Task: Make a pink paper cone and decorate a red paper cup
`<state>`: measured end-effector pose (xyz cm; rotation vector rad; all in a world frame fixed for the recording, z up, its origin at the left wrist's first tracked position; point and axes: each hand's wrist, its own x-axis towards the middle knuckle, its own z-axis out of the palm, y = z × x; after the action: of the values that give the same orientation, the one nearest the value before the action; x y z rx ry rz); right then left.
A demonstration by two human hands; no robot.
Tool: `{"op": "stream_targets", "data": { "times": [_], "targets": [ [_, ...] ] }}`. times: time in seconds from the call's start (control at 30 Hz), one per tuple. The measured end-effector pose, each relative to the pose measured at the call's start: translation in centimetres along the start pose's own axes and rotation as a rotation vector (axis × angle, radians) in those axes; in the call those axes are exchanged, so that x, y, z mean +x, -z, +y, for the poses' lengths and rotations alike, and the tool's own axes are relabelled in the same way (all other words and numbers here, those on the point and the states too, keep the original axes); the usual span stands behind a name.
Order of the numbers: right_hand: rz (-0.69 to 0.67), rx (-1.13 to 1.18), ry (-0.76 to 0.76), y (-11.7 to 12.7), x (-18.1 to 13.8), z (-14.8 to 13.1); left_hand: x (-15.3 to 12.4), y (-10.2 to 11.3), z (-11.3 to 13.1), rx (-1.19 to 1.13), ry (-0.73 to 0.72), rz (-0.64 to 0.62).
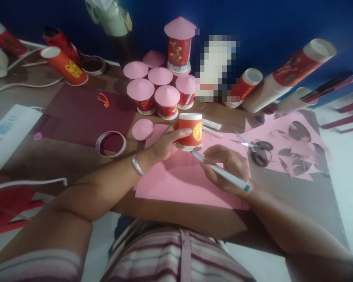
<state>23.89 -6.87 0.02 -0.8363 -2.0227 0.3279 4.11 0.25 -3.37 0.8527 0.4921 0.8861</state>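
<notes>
My left hand grips a short red paper tube with a yellow emblem and a white rim, held upright above pink paper sheets. In my right hand is a white marker with a green end, its tip close to the tube's bottom edge; I cannot tell whether they touch. Behind the tube stand several small red tubes topped with pink paper cones. A taller coned tube rises at the back. One loose pink cone lies left of the held tube.
Black-handled scissors lie open right of my right hand, beside cut pink paper scraps. A tape roll sits on the left, near orange scissors. Long tubes lean at the back right. A white cable crosses the left side.
</notes>
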Motion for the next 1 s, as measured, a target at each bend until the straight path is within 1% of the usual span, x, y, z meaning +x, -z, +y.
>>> {"op": "stream_targets", "data": {
  "times": [0.27, 0.43, 0.7, 0.87, 1.0],
  "targets": [
    [0.045, -0.076, -0.021, 0.31, -0.16, -0.02, 0.03, -0.20, 0.25, -0.038, -0.008, 0.008],
    [0.041, -0.078, -0.015, 0.23, -0.07, 0.05, 0.21, 0.03, -0.06, -0.043, -0.029, 0.006],
    [0.037, -0.061, -0.014, 0.17, -0.06, 0.19, 0.21, 0.13, -0.02, -0.015, -0.010, 0.018],
    [0.055, -0.078, -0.016, 0.06, -0.10, 0.25, 0.13, 0.03, 0.03, -0.022, -0.003, 0.025],
    [0.069, -0.100, 0.001, 0.06, -0.14, 0.35, 0.15, 0.09, -0.06, -0.043, -0.028, 0.009]
  ]
}}
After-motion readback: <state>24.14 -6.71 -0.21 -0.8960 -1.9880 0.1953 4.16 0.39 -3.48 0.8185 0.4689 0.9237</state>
